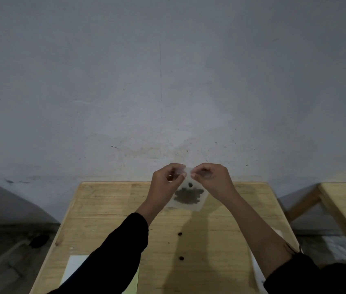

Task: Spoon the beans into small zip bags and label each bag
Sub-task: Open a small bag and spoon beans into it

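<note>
A small clear zip bag (189, 203) hangs upright above the far part of the wooden table (108, 209). A clump of dark beans (188, 196) fills its lower half, and one bean sits higher inside. My left hand (165, 183) pinches the bag's top edge at the left. My right hand (212, 179) pinches the same edge at the right. The thumbs and fingertips of both hands nearly meet at the middle of the top edge. Two loose dark beans (180, 234) lie on the table below the bag.
A pale sheet (72, 270) lies at the table's near left, partly under my left sleeve. Something white (256, 272) shows at the near right under my right arm. A second wooden table (345, 209) stands to the right. A grey wall rises right behind the table.
</note>
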`<state>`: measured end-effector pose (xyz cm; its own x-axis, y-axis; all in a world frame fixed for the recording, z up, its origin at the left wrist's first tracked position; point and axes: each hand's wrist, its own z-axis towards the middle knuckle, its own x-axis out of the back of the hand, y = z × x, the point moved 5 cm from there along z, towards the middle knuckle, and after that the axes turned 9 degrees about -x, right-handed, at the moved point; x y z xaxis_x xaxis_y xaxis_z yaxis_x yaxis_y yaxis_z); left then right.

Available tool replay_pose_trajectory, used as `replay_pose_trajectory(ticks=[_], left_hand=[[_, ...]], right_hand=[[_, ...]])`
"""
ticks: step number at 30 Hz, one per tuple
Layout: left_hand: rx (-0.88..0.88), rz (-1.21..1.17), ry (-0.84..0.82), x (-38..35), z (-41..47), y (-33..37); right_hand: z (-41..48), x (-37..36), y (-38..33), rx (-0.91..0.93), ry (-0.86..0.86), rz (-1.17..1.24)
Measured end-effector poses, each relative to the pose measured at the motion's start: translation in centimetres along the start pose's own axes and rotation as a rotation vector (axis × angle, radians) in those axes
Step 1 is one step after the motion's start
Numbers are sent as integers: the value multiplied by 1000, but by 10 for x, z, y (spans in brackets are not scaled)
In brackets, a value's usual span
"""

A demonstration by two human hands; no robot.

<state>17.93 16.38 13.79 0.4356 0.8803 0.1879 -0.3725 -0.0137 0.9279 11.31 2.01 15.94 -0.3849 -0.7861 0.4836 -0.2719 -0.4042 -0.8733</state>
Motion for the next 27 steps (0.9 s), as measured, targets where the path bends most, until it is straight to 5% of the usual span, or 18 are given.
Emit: replay_pose_trajectory(ticks=[27], left_hand=[[131,-281,6,-37,-21,0]], right_hand=[[-41,45,53,-89,90,369]])
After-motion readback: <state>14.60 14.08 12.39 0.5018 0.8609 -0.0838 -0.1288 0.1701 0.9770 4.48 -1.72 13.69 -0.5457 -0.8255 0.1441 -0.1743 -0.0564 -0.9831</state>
